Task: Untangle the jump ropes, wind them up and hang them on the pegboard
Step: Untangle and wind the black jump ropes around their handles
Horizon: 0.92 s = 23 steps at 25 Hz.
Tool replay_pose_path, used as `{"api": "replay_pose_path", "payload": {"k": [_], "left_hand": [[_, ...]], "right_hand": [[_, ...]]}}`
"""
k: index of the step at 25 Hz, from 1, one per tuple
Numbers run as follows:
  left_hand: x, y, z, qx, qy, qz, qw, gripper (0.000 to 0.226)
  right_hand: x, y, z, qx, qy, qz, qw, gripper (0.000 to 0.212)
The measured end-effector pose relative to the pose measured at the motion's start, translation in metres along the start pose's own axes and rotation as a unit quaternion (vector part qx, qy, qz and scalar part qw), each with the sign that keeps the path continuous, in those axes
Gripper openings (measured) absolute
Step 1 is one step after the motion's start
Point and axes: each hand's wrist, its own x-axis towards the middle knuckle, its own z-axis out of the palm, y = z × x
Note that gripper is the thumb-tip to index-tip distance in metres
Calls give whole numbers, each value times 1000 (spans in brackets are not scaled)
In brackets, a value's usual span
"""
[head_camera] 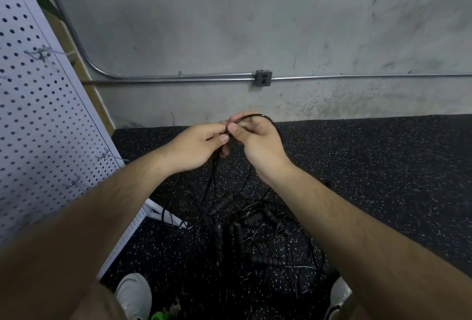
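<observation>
A tangle of black jump ropes with ribbed black handles lies on the speckled floor between my feet. Thin black cords rise from the pile to my hands. My left hand pinches the cords between thumb and fingers. My right hand pinches a cord that loops over its fingers and drops behind the wrist. The two hands touch at the fingertips in the middle of the view. The white pegboard leans at the left, with wire hooks sticking out of it.
A concrete wall with a metal conduit and an outlet box runs across the back. Black rubber flooring spreads to the right. My white shoes stand at the bottom edge, a green object beside the left one.
</observation>
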Motion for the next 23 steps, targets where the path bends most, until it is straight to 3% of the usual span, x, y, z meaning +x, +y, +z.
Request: {"api": "replay_pose_path", "payload": {"k": [5, 8, 10, 13, 15, 17, 19, 21, 23], "left_hand": [[-6, -32, -7, 27, -17, -74, 997, 23], [-9, -56, -22, 86, 34, -127, 988, 26], [-9, -76, -33, 190, 39, -177, 965, 26], [-13, -99, -42, 298, -5, -321, 899, 19], [-14, -99, -40, 320, 14, -340, 884, 31], [-10, -83, -28, 265, 68, -270, 923, 51], [-6, -49, -3, 64, 60, -151, 985, 60], [-3, -13, 28, -119, 18, -81, 989, 53], [3, 4, 52, -155, -13, -64, 986, 28]], "right_hand": [[14, -45, -32, 116, 135, -19, 984, 11], [17, -57, -63, 134, 204, -29, 969, 11], [18, -55, -71, 132, 244, -40, 960, 11], [23, -47, -77, 147, 279, -44, 948, 9], [21, -46, -74, 148, 261, -29, 953, 9], [16, -43, -63, 137, 230, -23, 963, 9], [11, -42, -48, 144, 191, -33, 971, 9], [8, -42, -35, 144, 158, -46, 976, 7], [7, -42, -29, 130, 146, -53, 979, 8]]}}
